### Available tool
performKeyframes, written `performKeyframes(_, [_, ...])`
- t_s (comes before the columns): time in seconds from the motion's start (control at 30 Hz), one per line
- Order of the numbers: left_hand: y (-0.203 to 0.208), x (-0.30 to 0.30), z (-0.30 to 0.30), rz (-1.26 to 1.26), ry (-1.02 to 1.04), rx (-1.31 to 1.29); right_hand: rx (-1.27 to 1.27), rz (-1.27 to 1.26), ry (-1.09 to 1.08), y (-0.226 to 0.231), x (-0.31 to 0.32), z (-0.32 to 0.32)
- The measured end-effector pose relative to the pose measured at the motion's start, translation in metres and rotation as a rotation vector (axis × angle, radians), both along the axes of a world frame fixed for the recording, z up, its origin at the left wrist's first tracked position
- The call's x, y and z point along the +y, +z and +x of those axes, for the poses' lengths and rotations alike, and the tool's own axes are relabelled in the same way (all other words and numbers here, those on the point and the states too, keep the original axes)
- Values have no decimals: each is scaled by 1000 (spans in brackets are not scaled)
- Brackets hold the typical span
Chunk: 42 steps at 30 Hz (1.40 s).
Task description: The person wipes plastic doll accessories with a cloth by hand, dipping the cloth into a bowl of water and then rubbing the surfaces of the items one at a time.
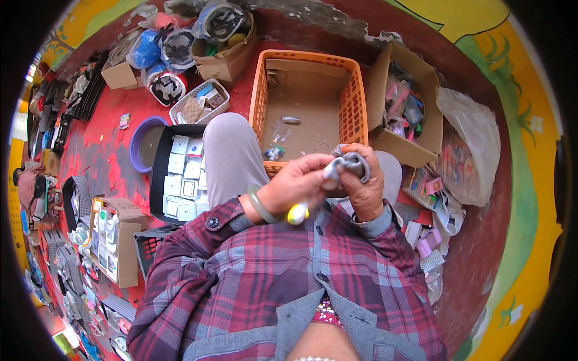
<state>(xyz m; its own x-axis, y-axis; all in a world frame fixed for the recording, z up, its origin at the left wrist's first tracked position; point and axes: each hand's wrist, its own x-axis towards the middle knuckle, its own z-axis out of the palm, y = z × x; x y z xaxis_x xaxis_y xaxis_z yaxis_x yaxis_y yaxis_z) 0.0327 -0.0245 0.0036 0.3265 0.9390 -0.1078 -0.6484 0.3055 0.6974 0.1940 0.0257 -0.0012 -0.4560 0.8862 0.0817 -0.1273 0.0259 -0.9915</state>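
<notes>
My left hand (292, 183), with a pale green bangle (259, 203) at the wrist, is closed in a pinch on a small whitish thing (333, 171) whose kind I cannot make out. My right hand (365, 189) is wrapped round a crumpled grey cloth (356, 165), which touches the whitish thing. A small yellow and white thing (297, 213) hangs just below my left hand, blurred; whether it joins what I hold is hidden. Both hands meet above my lap, at the near side of an orange plastic basket (363, 108).
Cardboard lines the basket, with small packets (274, 151) on it. To its right stands a cardboard box (409, 147) of mixed goods. A black tray (158, 180) of small white boxes and a purple basin (137, 139) lie left. Bagged helmets (177, 51) are behind, left.
</notes>
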Motion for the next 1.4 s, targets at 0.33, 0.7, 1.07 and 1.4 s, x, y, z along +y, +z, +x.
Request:
performKeyframes(0.33, [3, 16, -8, 881, 368, 1082, 594, -712, 18, -14, 20, 18])
performKeyframes(0.7, [6, 27, 5, 1197, 403, 1215, 238, -280, -89, 7, -8, 20])
performKeyframes(1.07, [-15, 18, 17, 659, 235, 644, 180, -178, -219, 0, 4, 17])
performKeyframes(1.4, [-10, 17, 4, 212, 71, -67, 417, -361, -78, 18, 24, 30])
